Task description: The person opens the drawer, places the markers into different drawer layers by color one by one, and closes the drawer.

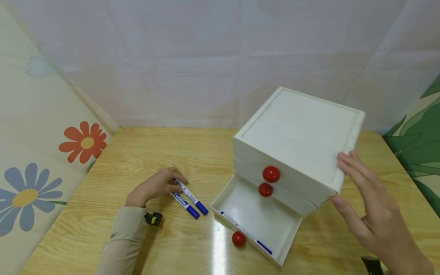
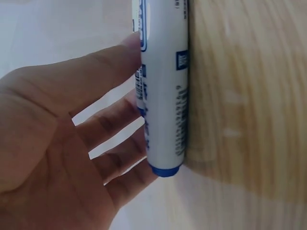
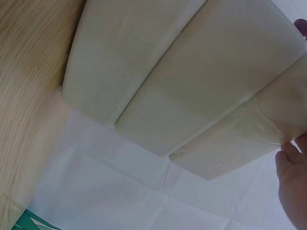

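My left hand (image 1: 156, 187) is at two white markers with blue caps lying side by side on the table. Its thumb and fingers pinch the farther marker (image 1: 191, 196); the nearer marker (image 1: 185, 205) lies alongside, its blue end towards the camera in the left wrist view. A white drawer unit (image 1: 302, 133) with round red knobs stands at the right. Its bottom drawer (image 1: 275, 225) is pulled out, and another blue-capped marker (image 1: 245, 233) lies inside along the front wall. My right hand (image 1: 378, 214) rests its extended fingers and thumb against the unit's upper right edge and front corner.
The wooden table (image 1: 137, 152) reaches back to a pale cloth backdrop (image 1: 172, 76). Flower-printed cloth (image 1: 27, 152) hangs at the left, green leaf print (image 1: 419, 141) at the right. The open drawer's red knob (image 1: 238, 239) sticks out towards the front.
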The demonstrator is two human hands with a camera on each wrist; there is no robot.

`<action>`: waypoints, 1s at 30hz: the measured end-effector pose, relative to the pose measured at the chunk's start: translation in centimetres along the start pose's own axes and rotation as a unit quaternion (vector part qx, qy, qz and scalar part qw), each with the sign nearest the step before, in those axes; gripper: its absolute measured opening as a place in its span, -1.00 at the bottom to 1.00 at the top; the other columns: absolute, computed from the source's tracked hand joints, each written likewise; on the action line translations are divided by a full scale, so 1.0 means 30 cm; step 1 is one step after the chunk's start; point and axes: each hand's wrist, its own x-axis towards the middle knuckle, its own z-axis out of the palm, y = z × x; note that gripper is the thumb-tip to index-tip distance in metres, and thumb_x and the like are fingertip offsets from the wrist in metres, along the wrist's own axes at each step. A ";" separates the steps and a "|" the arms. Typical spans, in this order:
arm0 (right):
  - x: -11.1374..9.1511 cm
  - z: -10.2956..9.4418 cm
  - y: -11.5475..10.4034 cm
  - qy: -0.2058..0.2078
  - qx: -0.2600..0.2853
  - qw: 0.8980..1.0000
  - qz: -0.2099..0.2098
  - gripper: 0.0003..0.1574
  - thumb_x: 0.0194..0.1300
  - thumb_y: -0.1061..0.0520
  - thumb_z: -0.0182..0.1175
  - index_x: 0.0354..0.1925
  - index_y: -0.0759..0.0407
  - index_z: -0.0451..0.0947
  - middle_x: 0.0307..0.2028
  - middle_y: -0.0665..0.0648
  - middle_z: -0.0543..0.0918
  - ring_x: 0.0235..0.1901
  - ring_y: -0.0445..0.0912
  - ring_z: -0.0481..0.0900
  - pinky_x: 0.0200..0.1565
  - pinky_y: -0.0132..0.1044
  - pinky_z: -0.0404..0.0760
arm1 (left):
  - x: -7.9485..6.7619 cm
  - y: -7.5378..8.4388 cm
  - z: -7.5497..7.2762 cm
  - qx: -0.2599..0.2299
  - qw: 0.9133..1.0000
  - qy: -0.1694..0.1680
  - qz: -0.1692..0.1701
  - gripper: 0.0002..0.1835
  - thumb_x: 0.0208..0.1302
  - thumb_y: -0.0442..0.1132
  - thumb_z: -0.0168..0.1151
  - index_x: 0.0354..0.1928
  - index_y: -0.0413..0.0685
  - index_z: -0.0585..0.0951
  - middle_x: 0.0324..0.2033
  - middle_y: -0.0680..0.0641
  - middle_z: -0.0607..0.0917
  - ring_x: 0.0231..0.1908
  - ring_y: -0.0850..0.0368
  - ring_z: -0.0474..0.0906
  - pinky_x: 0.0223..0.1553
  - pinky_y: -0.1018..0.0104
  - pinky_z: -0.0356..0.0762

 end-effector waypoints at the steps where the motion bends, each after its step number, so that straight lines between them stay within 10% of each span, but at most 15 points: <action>1: 0.000 -0.001 0.000 -0.001 0.000 1.000 0.001 -0.20 0.31 -0.16 0.01 0.08 0.58 0.32 0.16 0.42 0.38 0.30 0.18 0.21 0.37 -0.34 0.16 | 0.001 -0.002 0.002 -0.001 1.000 -0.001 0.002 -0.75 0.07 -0.26 0.30 -0.14 -0.02 0.67 -0.17 -0.02 0.58 -0.18 0.13 0.47 -0.19 0.32 0.48; 18: -0.002 0.005 -0.002 0.008 -0.001 1.000 -0.004 -0.22 0.31 -0.15 0.02 0.07 0.58 0.33 0.15 0.42 0.40 0.29 0.18 0.23 0.35 -0.37 0.18 | -0.014 -0.010 -0.018 -0.041 0.999 0.028 -0.021 -0.82 0.09 -0.30 0.28 -0.27 0.15 0.64 -0.30 0.06 0.65 -0.33 0.20 0.50 -0.30 0.34 0.51; 30: 0.000 0.005 -0.005 0.007 0.003 1.000 -0.002 -0.22 0.31 -0.15 0.02 0.07 0.58 0.33 0.15 0.42 0.39 0.29 0.18 0.22 0.36 -0.34 0.17 | -0.054 0.085 -0.071 -0.008 0.992 0.117 0.052 -0.83 0.13 -0.23 0.27 -0.22 0.18 0.64 -0.33 0.17 0.66 -0.35 0.29 0.51 -0.30 0.41 0.53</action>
